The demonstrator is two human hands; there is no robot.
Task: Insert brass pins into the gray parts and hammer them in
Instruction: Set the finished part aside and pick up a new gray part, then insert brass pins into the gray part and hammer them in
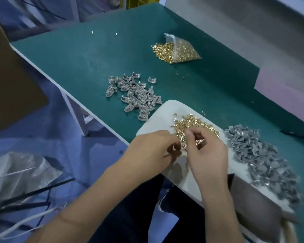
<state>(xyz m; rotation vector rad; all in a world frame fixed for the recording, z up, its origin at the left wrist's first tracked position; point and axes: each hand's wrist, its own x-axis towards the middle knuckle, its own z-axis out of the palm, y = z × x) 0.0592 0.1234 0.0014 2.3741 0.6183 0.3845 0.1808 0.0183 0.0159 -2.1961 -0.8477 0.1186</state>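
A heap of brass pins (191, 124) lies on a white board (158, 118) at the near edge of the green table (95, 58). My left hand (153, 151) and my right hand (205, 153) meet over the near side of that heap, fingers curled. My right hand pinches brass pins between thumb and fingers. My left hand holds something small at its fingertips; what it is stays hidden. A big pile of plain gray parts (263, 160) lies to the right of my right hand. A smaller group of gray parts with pins in them (135, 95) lies beyond my left hand.
A clear bag spilling brass pins (177, 51) sits at the far middle of the table. Two loose pins (104, 33) lie near the far left edge. A brown cardboard sheet (11, 76) stands left of the table. Plastic wrap and black cables (25, 183) lie on the floor.
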